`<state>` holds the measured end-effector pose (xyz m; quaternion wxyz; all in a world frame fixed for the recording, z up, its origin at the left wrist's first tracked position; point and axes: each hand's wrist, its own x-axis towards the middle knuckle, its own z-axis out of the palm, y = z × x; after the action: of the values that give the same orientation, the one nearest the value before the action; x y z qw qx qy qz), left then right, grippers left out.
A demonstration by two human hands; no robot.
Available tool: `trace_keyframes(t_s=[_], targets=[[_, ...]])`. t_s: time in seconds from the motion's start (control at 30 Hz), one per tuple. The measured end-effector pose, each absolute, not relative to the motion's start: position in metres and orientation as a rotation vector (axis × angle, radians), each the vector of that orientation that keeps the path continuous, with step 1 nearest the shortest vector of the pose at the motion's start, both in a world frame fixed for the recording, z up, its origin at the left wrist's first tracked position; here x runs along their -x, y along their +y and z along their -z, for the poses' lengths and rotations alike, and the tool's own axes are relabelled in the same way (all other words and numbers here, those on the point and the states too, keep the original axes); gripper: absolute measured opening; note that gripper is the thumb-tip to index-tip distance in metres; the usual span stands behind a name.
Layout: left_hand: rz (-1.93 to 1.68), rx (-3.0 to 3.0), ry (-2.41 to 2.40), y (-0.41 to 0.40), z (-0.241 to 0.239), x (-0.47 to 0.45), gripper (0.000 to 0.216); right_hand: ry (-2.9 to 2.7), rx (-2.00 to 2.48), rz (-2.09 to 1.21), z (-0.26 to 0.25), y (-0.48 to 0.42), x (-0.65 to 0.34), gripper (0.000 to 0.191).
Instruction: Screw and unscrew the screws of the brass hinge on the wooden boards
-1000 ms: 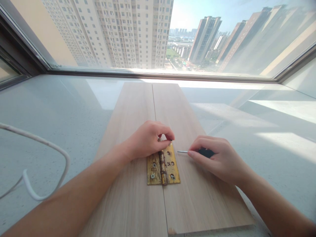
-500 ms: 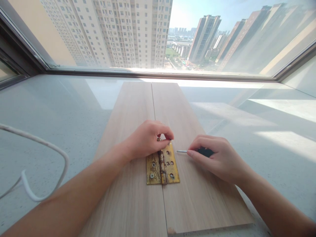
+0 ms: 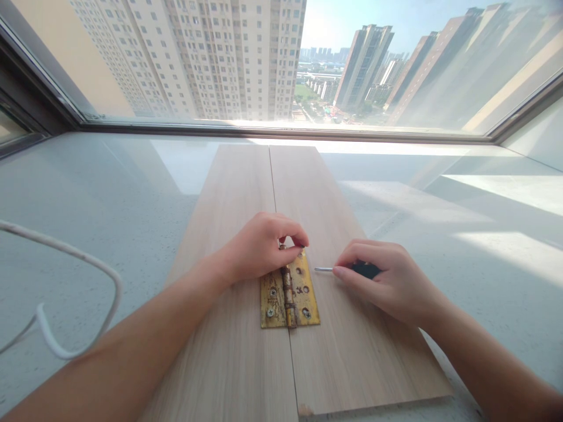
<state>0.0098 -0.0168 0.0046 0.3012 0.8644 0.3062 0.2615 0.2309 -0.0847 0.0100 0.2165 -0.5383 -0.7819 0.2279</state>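
The hinge (image 3: 290,296) was pinched by the left hand (image 3: 259,246); at its 3 o'clock, a screwdriver (image 3: 323,269) was gripped by the right hand (image 3: 387,278).

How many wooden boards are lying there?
2. The left board lies under the left hand. The right board lies touching it, under the right hand holding the screwdriver. A brass hinge spans their seam.

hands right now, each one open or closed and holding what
Left hand: closed, fingertips pinching the top end of the brass hinge.
Right hand: closed on a screwdriver, shaft pointing toward the hinge.
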Motion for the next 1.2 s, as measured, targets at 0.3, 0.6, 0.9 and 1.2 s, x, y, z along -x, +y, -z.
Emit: trace_keyframes(t_s=[0.3,0.6,0.9,1.2], targets=[[-0.698,-2.286,0.801,-0.0175,-0.0034,-0.0093,0.012,-2.177,1.482,-0.638,-0.0075,-0.0845,-0.2329,0.013],[-0.696,-2.285,0.810,-0.0172,-0.0044,-0.0097,0.012,-2.170,1.471,-0.626,-0.0091,-0.0842,-0.2312,0.015],[-0.683,-2.294,0.805,-0.0174,-0.0040,-0.0101,0.012,-2.171,1.463,-0.602,-0.0059,-0.0845,-0.2316,0.010],[-1.285,-2.224,1.127,-0.0145,-0.0062,-0.0071,0.011,-1.828,1.603,-0.559,-0.0076,-0.0839,-0.2347,0.019]])
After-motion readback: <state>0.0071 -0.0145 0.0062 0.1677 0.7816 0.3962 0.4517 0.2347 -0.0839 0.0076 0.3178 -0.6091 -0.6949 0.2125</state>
